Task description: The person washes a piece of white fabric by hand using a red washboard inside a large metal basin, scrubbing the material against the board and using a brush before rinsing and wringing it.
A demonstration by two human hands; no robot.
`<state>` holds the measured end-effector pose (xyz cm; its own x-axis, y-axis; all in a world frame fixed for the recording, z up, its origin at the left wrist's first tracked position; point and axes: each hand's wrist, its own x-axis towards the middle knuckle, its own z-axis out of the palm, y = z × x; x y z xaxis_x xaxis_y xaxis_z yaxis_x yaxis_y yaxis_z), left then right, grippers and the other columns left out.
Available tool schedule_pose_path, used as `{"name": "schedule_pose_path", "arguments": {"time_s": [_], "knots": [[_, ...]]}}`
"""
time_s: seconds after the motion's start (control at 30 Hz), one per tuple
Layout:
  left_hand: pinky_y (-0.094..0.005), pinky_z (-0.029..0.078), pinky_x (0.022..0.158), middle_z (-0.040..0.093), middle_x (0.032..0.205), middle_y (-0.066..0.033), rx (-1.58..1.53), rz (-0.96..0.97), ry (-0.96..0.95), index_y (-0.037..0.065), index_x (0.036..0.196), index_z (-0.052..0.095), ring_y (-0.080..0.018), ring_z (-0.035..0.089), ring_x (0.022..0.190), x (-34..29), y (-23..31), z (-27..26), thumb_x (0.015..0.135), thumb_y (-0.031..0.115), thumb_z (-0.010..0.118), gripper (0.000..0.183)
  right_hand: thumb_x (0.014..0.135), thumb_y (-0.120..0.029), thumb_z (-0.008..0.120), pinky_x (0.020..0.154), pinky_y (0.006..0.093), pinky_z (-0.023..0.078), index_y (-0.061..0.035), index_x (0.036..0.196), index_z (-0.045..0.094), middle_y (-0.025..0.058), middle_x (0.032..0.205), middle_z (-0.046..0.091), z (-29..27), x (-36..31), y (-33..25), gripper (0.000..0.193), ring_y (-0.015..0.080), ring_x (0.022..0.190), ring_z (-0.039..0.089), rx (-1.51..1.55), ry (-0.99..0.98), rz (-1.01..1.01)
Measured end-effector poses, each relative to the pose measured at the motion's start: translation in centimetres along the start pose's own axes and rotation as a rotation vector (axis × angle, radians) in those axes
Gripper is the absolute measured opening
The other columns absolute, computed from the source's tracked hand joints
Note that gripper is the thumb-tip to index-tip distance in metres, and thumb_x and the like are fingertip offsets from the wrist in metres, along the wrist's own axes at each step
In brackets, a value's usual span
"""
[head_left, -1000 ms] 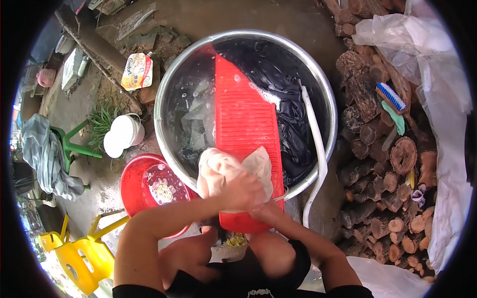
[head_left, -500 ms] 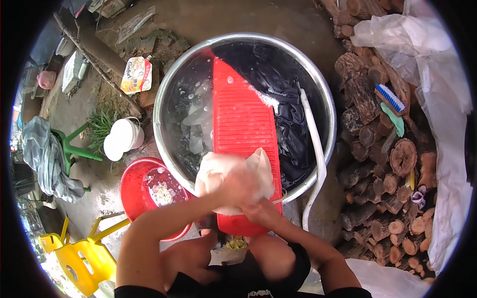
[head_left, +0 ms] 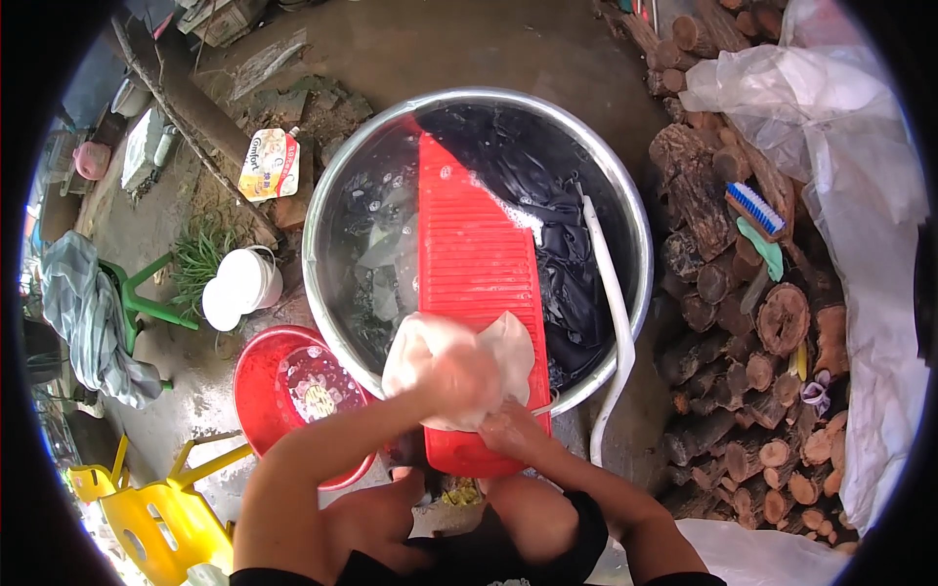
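We see a wide metal tub (head_left: 479,95) around much of a red washboard (head_left: 479,264). Dark fabric (head_left: 567,244) lies right of the washboard. Our pale cloth (head_left: 415,359) lies over the washboard's lower part. Our left hand (head_left: 463,377), blurred, bears on the cloth; our right hand (head_left: 514,432) touches its lower edge. We cannot tell whether either grips.

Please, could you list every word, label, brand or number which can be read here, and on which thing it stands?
Spouted pouch, white, yellow and red, beside the metal basin: large printed lettering, which I do not copy; its smaller print is too blurred.
Red washboard: none visible.
Elsewhere: none I can make out.
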<state>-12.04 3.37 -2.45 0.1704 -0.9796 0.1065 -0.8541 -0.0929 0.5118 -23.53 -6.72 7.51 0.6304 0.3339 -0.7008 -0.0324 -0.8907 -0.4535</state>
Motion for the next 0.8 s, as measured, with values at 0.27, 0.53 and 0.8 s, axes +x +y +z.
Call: {"name": "schedule_pose_path", "arguments": {"time_s": [0.27, 0.53, 0.8], "knots": [[-0.0434, 0.038, 0.079, 0.055, 0.084, -0.0068, 0.357, -0.212, 0.480, 0.011, 0.093, 0.062, -0.0253, 0.052, 0.087, 6.7, 2.9, -7.5, 0.074, 0.024, 0.062, 0.023, 0.080, -0.008, 0.049, 0.096, 0.0385, 0.039, -0.0001, 0.111, 0.058, 0.0132, 0.115, 0.056, 3.6, 1.1, 1.8, 0.033, 0.0284, 0.112, 0.050, 0.075, 0.929, -0.293], [-0.0428, 0.042, 0.068, 0.057, 0.080, -0.0103, 0.094, -0.292, 0.126, 0.009, 0.076, 0.056, -0.0284, 0.056, 0.078, 6.5, -0.9, -6.8, 0.072, 0.016, 0.058, 0.009, 0.080, -0.009, 0.049, 0.094, 0.0383, 0.041, 0.0009, 0.114, 0.057, 0.0127, 0.119, 0.055, 2.4, 0.4, 0.2, 0.036, 0.0269, 0.111, 0.051, 0.197, 0.750, -0.192], [-0.0564, 0.034, 0.084, 0.055, 0.111, -0.0117, 0.275, -0.081, 0.308, 0.017, 0.099, 0.067, -0.0304, 0.051, 0.097, 3.5, 5.0, -5.4, 0.074, 0.032, 0.059, 0.030, 0.084, -0.010, 0.053, 0.099, 0.0388, 0.038, 0.0002, 0.110, 0.059, 0.0115, 0.120, 0.055, 3.7, 0.5, 2.0, 0.028, 0.0274, 0.117, 0.049, 0.365, 0.571, -0.120]]}}
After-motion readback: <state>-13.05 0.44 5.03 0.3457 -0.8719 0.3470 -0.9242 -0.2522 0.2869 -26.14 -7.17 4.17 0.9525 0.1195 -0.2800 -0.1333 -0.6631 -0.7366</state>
